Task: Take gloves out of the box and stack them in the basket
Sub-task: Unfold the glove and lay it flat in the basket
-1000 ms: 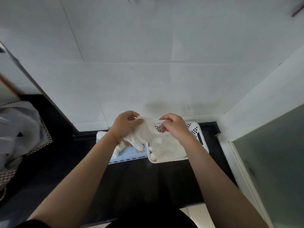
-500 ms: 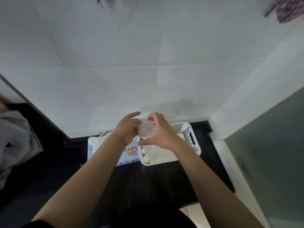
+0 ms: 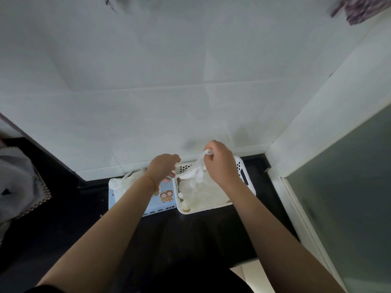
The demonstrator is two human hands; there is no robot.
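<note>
From the head view, both hands work above a dark worktop (image 3: 63, 218) that runs along a pale tiled wall (image 3: 169, 60). The right hand (image 3: 220, 163) is raised over the white perforated basket (image 3: 246, 182), its fingers curled and pinching the cuff of a thin white glove (image 3: 195, 171); the glove's fingers hang down and trail toward the basket's left rim. The left hand (image 3: 163, 167) sits just left of the basket, above the far end of the glove box; its fingers curl loosely near the dangling glove, but whether they grip it cannot be told. A thin bracelet (image 3: 152, 181) circles the left wrist. Inside the basket lies a pile of white gloves (image 3: 201, 194), filling most of its floor. The light blue glove box (image 3: 163, 199), printed with two cartoon figures, lies flat just beside the basket on its left, touching or nearly so, with more white gloves spilling from its far opening (image 3: 124, 180). At the far left edge, grey fabric (image 3: 14, 182) lies on a chequered cloth
</note>
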